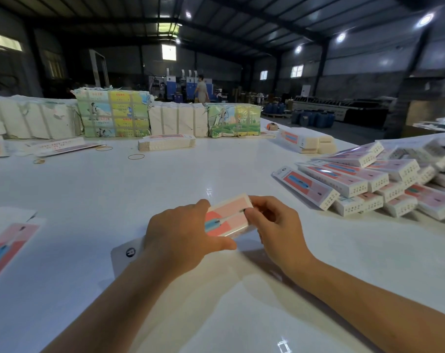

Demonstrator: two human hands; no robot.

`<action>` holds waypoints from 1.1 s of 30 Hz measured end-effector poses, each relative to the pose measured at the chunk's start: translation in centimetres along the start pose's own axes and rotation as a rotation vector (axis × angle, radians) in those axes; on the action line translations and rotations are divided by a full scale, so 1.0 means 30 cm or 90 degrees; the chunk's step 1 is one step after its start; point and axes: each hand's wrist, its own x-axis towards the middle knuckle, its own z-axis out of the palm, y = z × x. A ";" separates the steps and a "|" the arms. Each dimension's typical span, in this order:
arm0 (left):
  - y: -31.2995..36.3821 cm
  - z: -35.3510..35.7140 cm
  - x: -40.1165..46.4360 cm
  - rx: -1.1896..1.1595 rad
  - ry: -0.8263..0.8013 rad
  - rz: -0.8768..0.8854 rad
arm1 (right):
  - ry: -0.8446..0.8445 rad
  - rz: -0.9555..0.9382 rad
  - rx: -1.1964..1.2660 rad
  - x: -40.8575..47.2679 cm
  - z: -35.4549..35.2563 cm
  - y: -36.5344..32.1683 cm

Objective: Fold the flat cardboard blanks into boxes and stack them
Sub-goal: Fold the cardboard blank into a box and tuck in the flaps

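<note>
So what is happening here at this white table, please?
A person is folding a pink printed box with both hands: the left hand holds its near side, the right hand pinches its far end. Finished boxes are piled at the right, and flat blanks wait at the left on the table.
</note>
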 end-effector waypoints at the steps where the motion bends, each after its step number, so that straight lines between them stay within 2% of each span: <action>1: 0.006 -0.001 -0.001 0.001 -0.006 -0.006 | 0.013 -0.003 0.003 -0.001 0.002 0.000; 4: 0.030 0.003 -0.006 0.010 -0.013 -0.026 | 0.036 0.008 -0.001 -0.004 0.003 -0.003; 10: 0.072 0.009 -0.008 0.042 -0.006 -0.067 | 0.010 0.162 0.089 0.010 0.000 -0.019; 14: 0.095 0.022 -0.008 0.068 -0.014 -0.096 | 0.005 0.191 0.103 0.014 -0.004 -0.019; 20: 0.104 0.027 -0.015 0.062 0.001 -0.082 | -0.001 0.116 0.022 0.022 -0.014 -0.017; 25: 0.107 0.033 -0.019 0.082 0.017 -0.053 | -0.027 0.180 0.003 0.015 -0.007 -0.001; 28: 0.102 0.025 -0.009 0.051 0.018 -0.068 | -0.004 0.141 -0.054 0.026 -0.003 0.006; 31: 0.079 0.017 -0.002 -0.002 0.019 -0.095 | 0.044 0.078 -0.045 0.043 -0.020 -0.013; 33: 0.062 0.015 -0.003 -0.033 0.025 -0.102 | 0.092 0.024 -0.141 0.055 -0.038 -0.010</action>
